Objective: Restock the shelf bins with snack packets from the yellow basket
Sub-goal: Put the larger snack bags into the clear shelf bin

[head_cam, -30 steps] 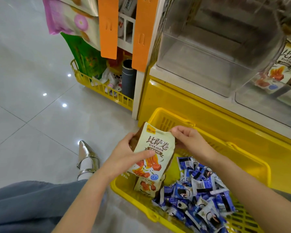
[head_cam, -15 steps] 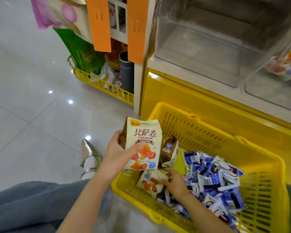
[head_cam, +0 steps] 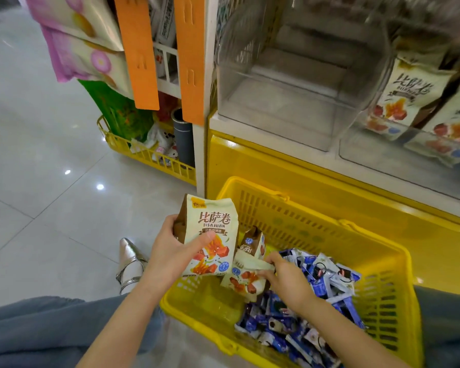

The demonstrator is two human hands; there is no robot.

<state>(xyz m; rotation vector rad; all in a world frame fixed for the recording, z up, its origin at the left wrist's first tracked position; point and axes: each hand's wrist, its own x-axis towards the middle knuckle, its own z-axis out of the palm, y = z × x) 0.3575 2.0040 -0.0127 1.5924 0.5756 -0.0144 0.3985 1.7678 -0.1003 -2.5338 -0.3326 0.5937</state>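
Note:
The yellow basket stands on the floor before the shelf, with several small blue packets heaped on its right side. My left hand grips a stack of cream Bisajuan snack packets upright over the basket's left rim, thumb across the front. My right hand pinches another cream packet lying in the basket. One more brown-sided packet stands behind it. Above, a clear shelf bin holds nothing; the bin to its right holds the same cream packets.
The shelf has a yellow base. A low yellow wire rack with bags and a grey tube stands to the left. Orange strips hang from the shelf end. My silver shoe rests on the tiled floor.
My right hand left the top of the held stack, dropped into the basket and has taken hold of a cream packet there. The left hand keeps its stack.

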